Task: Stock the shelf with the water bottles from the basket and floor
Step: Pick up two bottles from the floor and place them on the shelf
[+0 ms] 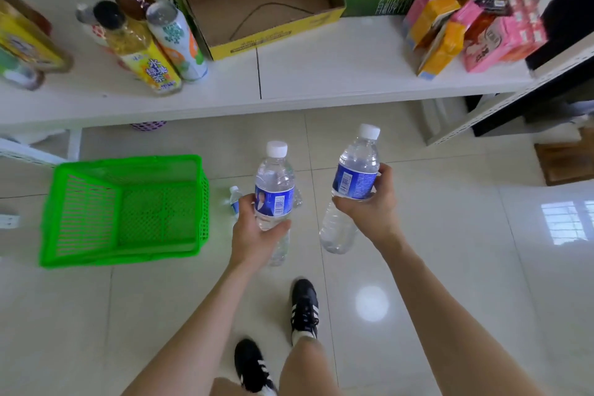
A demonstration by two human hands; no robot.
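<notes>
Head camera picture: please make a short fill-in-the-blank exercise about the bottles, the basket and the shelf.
1. Each of the hands holds one water ____.
2. The green basket stands on the ____.
3. The caps of the bottle in the left hand and the bottle in the right hand are ____ in colour.
4. The cardboard box stands on the ____.

Missing words: bottle; floor; white; shelf

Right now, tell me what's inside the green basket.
The green basket looks empty: only its mesh floor and walls show. Its near wall hides a little of the bottom. One small bottle stands on the floor just outside it, partly covered by the left hand.
</notes>
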